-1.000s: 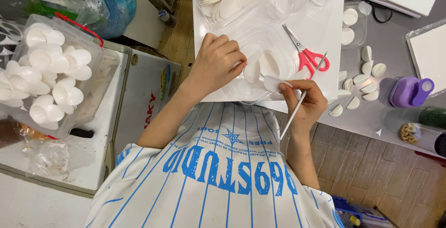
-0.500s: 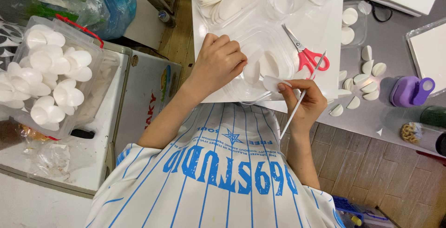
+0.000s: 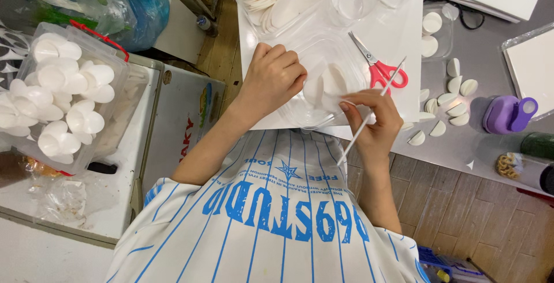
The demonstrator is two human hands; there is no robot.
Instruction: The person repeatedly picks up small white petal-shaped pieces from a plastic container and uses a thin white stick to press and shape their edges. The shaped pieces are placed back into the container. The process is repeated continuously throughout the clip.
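Shifted right hand [image 3: 374,122] up, pinching thin white stick [image 3: 369,115]; left hand [image 3: 274,81] curled, holding white petal piece [image 3: 323,84] beside red scissors [image 3: 378,66].

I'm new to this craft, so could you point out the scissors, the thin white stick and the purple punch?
scissors [image 3: 388,74]: head view, on the red handle loops.
thin white stick [image 3: 362,128]: head view, mid-shaft, below the right hand [image 3: 372,118].
purple punch [image 3: 508,114]: head view, on its body.

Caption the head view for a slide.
Left hand steadies white paper petals while right hand holds a thin white stick beside red-handled scissors.
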